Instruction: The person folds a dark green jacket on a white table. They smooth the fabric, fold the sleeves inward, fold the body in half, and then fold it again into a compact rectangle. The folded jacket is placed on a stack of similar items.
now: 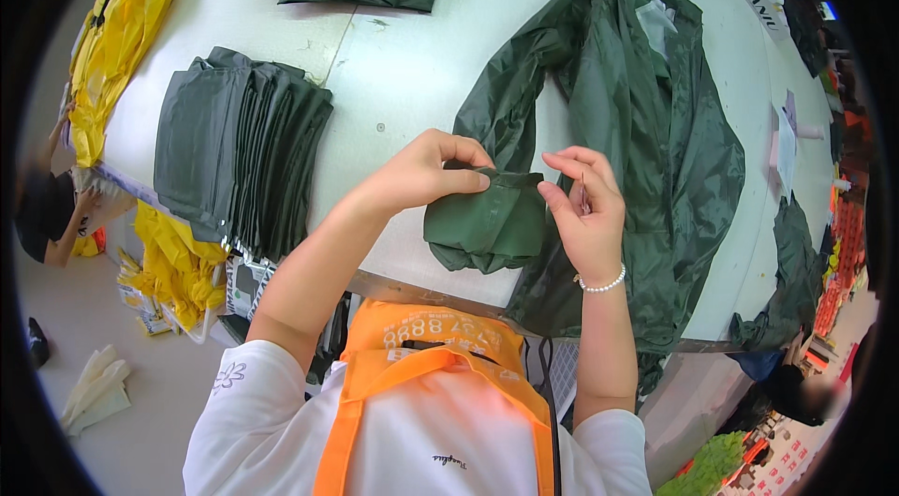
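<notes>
Orange apron strap [375,384] in foreground; at the desk's [421,56] near edge, left hand [421,173] pinches a dark green garment's [618,140] cuff, right hand's [585,215] fingers grip a thin needle-like tool [582,193], apparently mid-trimming; close aim comes next.

We wear a white short-sleeved shirt [440,444] under an orange apron [421,360]. A pearl bracelet [600,284] circles our right wrist.

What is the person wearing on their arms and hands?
Both forearms are bare, and the left hand and the right hand wear no gloves. A white bead bracelet circles the right wrist. Short white sleeves cover the upper arms; the left sleeve has a small flower outline on it.
</notes>
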{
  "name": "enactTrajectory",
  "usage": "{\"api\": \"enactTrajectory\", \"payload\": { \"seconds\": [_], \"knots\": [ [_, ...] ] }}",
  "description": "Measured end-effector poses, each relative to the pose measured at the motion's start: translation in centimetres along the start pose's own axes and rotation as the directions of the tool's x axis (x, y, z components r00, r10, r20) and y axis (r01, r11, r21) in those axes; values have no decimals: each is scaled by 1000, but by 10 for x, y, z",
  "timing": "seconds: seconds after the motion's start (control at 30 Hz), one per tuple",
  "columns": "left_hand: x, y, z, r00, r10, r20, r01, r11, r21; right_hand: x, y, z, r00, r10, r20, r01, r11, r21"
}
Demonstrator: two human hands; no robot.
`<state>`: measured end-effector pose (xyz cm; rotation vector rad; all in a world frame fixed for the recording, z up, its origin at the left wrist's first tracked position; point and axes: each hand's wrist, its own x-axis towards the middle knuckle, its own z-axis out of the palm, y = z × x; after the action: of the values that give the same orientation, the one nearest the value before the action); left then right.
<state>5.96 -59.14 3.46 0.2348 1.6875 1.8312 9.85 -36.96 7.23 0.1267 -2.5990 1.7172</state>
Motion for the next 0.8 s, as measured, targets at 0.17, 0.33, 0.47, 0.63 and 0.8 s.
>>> {"api": "enactTrajectory", "payload": {
  "seconds": [0.17,0.33,0.47,0.63,0.8],
  "knots": [
    [1,10,11,996,-84,-17,83,996,-42,0,-6,4,986,-124,111,131,990,-60],
    [1,15,16,993,-116,-30,109,979,-170,-6,-1,16,958,-281,-48,275,956,-99],
    [0,16,20,992,-117,-49,104,973,-205,-5,5,24,930,-344,-132,331,937,-114],
    [0,14,23,995,-81,-53,70,982,-177,-1,-1,21,948,-312,-66,304,946,-111],
    [-6,22,39,973,157,-167,-114,964,242,-3,6,20,967,-254,-31,249,962,-113]
  ]
}}
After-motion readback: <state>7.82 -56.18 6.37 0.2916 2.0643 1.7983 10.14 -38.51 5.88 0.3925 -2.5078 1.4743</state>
